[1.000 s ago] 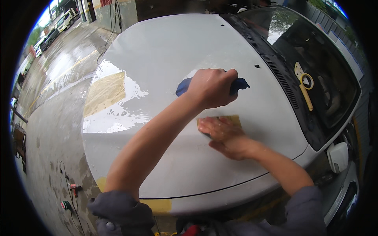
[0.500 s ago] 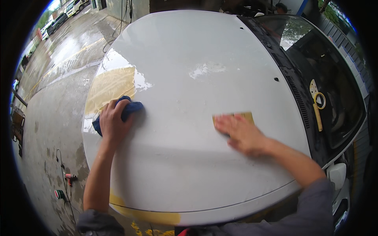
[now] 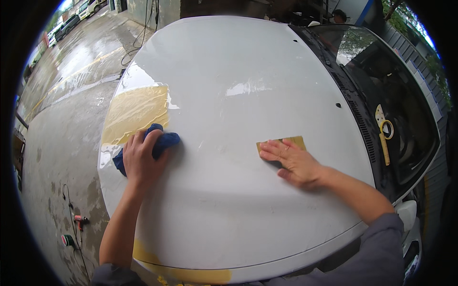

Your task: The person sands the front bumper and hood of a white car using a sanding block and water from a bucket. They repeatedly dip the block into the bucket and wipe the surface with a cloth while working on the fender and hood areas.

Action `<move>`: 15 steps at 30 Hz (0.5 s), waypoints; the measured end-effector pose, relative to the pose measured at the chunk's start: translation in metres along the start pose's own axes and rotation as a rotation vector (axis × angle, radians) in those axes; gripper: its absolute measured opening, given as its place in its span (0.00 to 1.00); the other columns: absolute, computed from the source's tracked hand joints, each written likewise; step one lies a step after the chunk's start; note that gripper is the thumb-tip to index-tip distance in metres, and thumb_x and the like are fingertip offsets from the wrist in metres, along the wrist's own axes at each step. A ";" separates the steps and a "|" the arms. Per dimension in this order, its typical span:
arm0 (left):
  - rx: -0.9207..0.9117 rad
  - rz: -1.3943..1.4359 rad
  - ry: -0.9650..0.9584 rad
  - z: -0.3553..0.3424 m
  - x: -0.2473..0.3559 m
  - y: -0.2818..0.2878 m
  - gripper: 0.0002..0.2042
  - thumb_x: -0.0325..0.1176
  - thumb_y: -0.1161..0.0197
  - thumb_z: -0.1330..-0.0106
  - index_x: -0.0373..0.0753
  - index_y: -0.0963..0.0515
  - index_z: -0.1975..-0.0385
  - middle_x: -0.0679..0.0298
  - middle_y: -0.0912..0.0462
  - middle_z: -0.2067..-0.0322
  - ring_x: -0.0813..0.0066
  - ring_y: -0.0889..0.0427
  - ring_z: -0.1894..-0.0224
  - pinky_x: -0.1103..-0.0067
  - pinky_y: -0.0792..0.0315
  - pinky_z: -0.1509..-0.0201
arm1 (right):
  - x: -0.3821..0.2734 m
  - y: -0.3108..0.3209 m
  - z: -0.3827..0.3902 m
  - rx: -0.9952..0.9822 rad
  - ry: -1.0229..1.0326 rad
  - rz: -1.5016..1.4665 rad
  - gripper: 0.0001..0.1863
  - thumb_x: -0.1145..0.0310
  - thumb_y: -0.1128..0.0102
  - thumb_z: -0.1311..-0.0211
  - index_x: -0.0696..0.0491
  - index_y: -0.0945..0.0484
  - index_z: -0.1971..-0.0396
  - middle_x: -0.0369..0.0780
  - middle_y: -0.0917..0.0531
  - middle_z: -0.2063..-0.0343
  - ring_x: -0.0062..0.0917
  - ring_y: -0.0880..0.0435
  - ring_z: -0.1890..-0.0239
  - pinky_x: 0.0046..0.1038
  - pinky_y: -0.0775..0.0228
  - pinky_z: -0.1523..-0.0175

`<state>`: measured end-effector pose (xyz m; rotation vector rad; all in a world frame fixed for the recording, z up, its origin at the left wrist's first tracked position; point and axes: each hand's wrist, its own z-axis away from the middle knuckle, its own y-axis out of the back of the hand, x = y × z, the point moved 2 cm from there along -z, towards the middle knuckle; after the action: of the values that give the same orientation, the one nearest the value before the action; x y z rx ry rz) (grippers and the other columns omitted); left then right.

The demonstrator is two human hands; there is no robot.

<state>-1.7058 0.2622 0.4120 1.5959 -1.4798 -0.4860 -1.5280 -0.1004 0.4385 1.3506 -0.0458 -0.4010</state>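
A white car hood (image 3: 210, 167), wet in places, spreads out below me. Bunched on its left side is a blue cloth (image 3: 166, 142), which my left hand (image 3: 143, 155) grips with bent fingers. Just beyond that hand, a yellow-tan rectangular patch (image 3: 138, 112) with wet streaks covers part of the paint. My right hand (image 3: 293, 162) presses a yellow-brown piece of sandpaper (image 3: 296, 141) onto the right middle of the hood, fingers nearly straight over it. A dark grey edge shows under these fingers; the underside is hidden.
A putty spreader (image 3: 380, 114), a roll of tape (image 3: 387, 129) and a yellow-handled tool (image 3: 384, 148) lie by the windshield (image 3: 405, 105). On the wet concrete floor (image 3: 43, 157) are a red corded tool (image 3: 80, 219) and a green-rimmed can (image 3: 67, 240). Someone's head (image 3: 339, 16) shows behind the car.
The view has shifted slightly, moving the hood lower in the picture. My right hand, blurred before, now looks sharp at nearly the same spot with the sandpaper. My left hand still grips the cloth.
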 end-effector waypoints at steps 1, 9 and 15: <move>-0.012 -0.011 0.010 -0.001 -0.001 -0.001 0.21 0.34 0.25 0.49 0.49 0.18 0.52 0.59 0.19 0.54 0.55 0.20 0.48 0.63 0.28 0.43 | 0.012 0.007 -0.007 0.004 -0.030 -0.007 0.34 0.60 0.49 0.25 0.49 0.41 0.23 0.40 0.44 0.21 0.36 0.49 0.19 0.44 0.62 0.17; 0.005 0.117 -0.092 -0.019 0.023 -0.010 0.21 0.31 0.25 0.50 0.47 0.18 0.52 0.59 0.17 0.55 0.53 0.19 0.50 0.63 0.26 0.46 | 0.171 0.072 -0.142 0.432 -0.660 0.023 0.32 0.50 0.63 0.19 0.48 0.44 0.22 0.40 0.45 0.20 0.34 0.50 0.18 0.42 0.62 0.17; 0.007 0.028 -0.003 0.002 0.001 0.001 0.21 0.31 0.25 0.50 0.46 0.18 0.52 0.58 0.18 0.54 0.52 0.19 0.49 0.62 0.27 0.43 | 0.009 -0.005 -0.026 0.220 -0.016 0.067 0.34 0.59 0.53 0.24 0.50 0.45 0.22 0.44 0.38 0.24 0.43 0.45 0.21 0.46 0.60 0.18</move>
<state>-1.7081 0.2605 0.4121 1.5788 -1.5059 -0.4677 -1.5142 -0.0792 0.4259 1.5587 -0.1517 -0.3583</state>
